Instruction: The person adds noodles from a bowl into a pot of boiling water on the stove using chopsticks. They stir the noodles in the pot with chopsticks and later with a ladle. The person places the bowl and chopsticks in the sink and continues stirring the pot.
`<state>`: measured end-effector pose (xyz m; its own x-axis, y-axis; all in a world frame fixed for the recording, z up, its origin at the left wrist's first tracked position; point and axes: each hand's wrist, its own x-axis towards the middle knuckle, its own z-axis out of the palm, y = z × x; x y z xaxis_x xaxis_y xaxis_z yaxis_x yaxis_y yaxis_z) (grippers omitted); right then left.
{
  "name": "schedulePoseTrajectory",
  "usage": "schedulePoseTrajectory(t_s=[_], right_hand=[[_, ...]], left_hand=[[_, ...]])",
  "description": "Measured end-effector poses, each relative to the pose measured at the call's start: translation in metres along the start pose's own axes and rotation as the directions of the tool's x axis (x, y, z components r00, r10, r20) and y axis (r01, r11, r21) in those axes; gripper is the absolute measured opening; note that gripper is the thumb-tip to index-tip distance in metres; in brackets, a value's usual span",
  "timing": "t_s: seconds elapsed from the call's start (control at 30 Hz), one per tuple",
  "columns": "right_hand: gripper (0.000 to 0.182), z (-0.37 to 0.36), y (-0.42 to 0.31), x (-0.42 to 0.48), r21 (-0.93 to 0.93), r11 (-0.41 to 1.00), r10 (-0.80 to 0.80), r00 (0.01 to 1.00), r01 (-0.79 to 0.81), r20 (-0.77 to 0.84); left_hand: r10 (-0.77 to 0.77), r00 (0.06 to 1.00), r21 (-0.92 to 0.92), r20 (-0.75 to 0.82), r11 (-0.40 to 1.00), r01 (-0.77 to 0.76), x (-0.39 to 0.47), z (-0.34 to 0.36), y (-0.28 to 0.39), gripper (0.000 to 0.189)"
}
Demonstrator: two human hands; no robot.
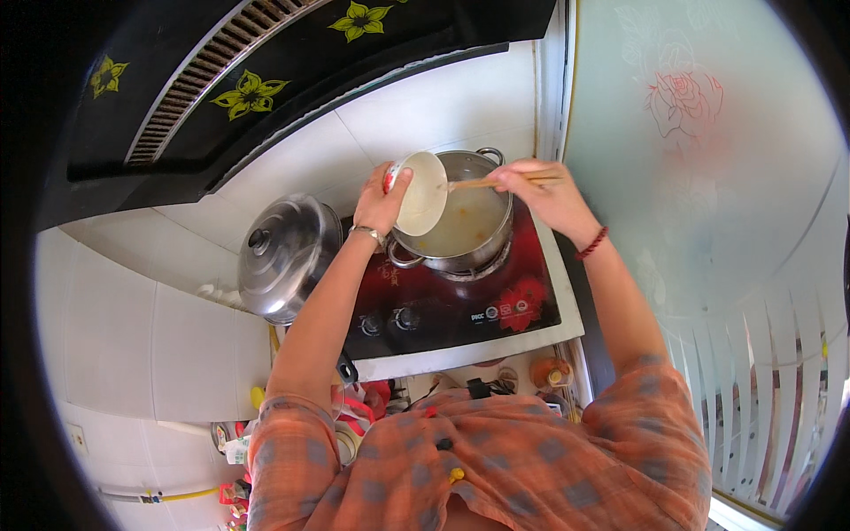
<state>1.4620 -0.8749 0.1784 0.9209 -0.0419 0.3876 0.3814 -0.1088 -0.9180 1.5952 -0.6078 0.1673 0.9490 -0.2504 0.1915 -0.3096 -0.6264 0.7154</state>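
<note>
My left hand [382, 199] holds a white bowl [422, 199] by its rim, tipped over the left side of a steel pot [481, 252]. Cloudy liquid [465, 222] with small orange bits fills part of the pot. In my right hand [541, 192] is a pair of wooden chopsticks [475, 183], their tips at the bowl's right rim. The pot stands on the right burner of a gas stove [438, 338] with a dark red and black top. What lies deep in the bowl is hard to make out.
A domed steel lid [285, 245] with a black knob sits on cookware at the stove's left. The black range hood [292, 86] overhangs the back. Close on the right stands a frosted glass panel [664, 219]. Below the stove's front edge are a bottle [551, 375] and red bags [372, 401].
</note>
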Motion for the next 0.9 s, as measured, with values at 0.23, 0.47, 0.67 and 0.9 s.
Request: schedulePoseTrajectory(t_s=[0.23, 0.47, 0.67, 0.9], right_hand=[[0.023, -0.015, 0.006, -0.029, -0.146, 0.987, 0.057, 0.994, -0.071, -0.097], [0.020, -0.018, -0.004, -0.047, -0.146, 0.988, 0.007, 0.971, -0.043, -0.240], [0.020, -0.023, -0.002, -0.055, -0.031, 0.995, 0.088, 0.983, -0.094, -0.162], [0.011, 0.017, 0.002, -0.028, -0.382, 0.908, -0.226, 0.968, 0.170, -0.105]], left_hand=[[-0.151, 0.983, 0.367, 0.101, 0.924, 0.104, 0.013, 0.038, 0.009, 0.079], [-0.175, 0.943, 0.389, 0.283, 0.920, 0.054, 0.012, 0.079, -0.008, 0.084], [-0.384, 0.762, -0.170, 0.521, 0.828, 0.534, 0.003, 0.083, 0.001, 0.084], [-0.423, 0.656, -0.473, 0.626, 0.463, 0.750, 0.002, 0.045, 0.012, 0.075]])
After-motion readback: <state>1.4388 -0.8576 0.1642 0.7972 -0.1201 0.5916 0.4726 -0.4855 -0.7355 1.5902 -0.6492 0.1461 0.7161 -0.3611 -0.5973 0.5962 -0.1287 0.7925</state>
